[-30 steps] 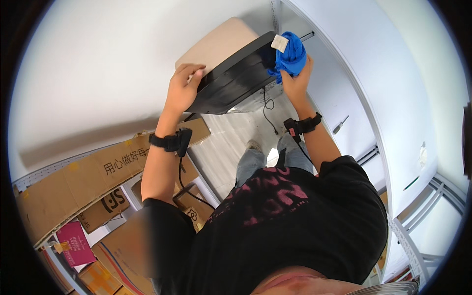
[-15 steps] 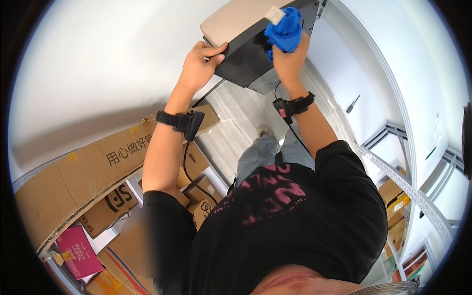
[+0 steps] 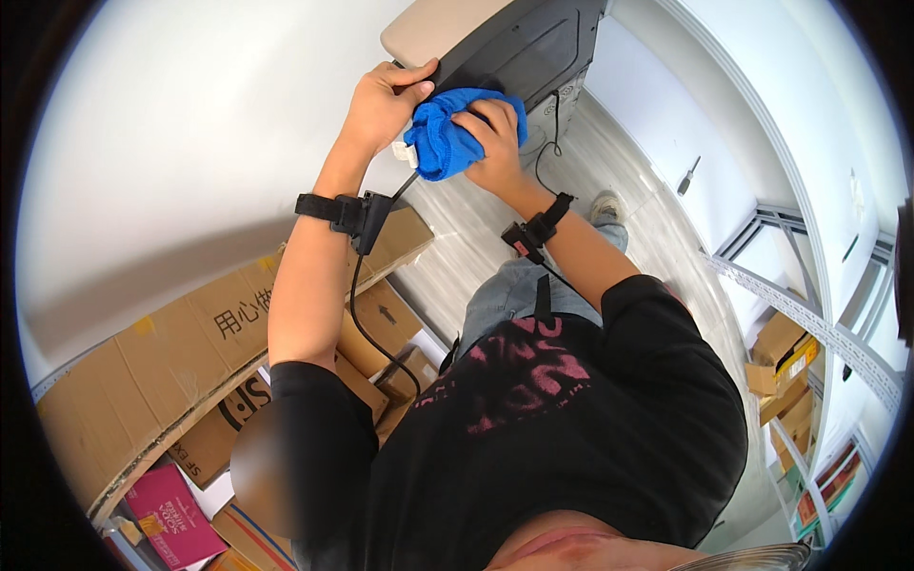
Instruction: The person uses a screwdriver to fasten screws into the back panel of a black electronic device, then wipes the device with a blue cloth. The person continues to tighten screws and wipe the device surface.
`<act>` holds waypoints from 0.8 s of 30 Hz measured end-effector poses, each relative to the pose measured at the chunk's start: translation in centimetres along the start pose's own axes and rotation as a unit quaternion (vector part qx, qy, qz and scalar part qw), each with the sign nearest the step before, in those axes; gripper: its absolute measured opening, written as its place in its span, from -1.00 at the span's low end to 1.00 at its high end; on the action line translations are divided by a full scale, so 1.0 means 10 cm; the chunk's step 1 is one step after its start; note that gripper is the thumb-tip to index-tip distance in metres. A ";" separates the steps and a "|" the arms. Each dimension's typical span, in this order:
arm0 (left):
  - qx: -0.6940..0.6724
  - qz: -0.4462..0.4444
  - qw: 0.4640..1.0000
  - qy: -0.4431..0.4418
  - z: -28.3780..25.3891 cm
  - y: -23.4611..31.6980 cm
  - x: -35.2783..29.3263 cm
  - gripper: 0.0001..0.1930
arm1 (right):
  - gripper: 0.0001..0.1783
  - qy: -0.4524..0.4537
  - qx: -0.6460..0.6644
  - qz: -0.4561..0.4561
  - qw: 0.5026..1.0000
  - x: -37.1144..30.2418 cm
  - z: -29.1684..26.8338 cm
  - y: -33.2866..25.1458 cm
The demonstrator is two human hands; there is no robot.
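A boxy appliance with a pale beige top point(image 3: 433, 29) and a dark grey panel point(image 3: 524, 57) stands tilted in view at the top centre. At its near left corner, my left hand point(image 3: 379, 107) is closed on the edge with thumb and forefinger. My right hand point(image 3: 493, 143) has its fingers wrapped round a bunched blue cloth point(image 3: 446, 143) with a white tag. The cloth lies against the dark panel's lower left end, just right of my left hand, and hides that part. Both wrists wear black straps with small cabled devices.
A black cable point(image 3: 545, 164) hangs below the appliance on the right. Cardboard boxes point(image 3: 162, 333) and a magenta box point(image 3: 176, 519) fill a shelf at lower left. White metal shelving point(image 3: 809, 352) with more boxes runs along the right. A screwdriver point(image 3: 687, 178) lies on the white surface there.
My right hand has swept the blue cloth left and down along the dark panel, close to my left hand. The left hand keeps its hold. A shoe now shows further right.
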State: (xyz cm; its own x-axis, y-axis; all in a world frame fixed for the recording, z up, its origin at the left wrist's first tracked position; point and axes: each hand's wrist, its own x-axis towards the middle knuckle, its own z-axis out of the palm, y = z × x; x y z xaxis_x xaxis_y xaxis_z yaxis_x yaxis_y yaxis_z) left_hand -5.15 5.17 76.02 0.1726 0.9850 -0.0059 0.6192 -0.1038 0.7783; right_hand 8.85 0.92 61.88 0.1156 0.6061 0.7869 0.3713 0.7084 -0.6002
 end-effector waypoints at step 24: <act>0.093 0.043 0.992 0.080 0.17 0.07 -0.22 -0.69 | -0.40 -0.191 -0.062 0.123 0.972 -1.15 -0.18 1.05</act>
State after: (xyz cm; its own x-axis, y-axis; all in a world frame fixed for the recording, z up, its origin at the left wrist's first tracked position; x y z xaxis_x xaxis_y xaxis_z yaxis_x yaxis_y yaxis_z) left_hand -3.79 2.71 75.48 0.1169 0.9789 0.1674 0.7401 -0.1983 0.6425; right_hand 13.08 0.73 46.77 -0.1277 0.8581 0.4973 0.4867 0.4911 -0.7224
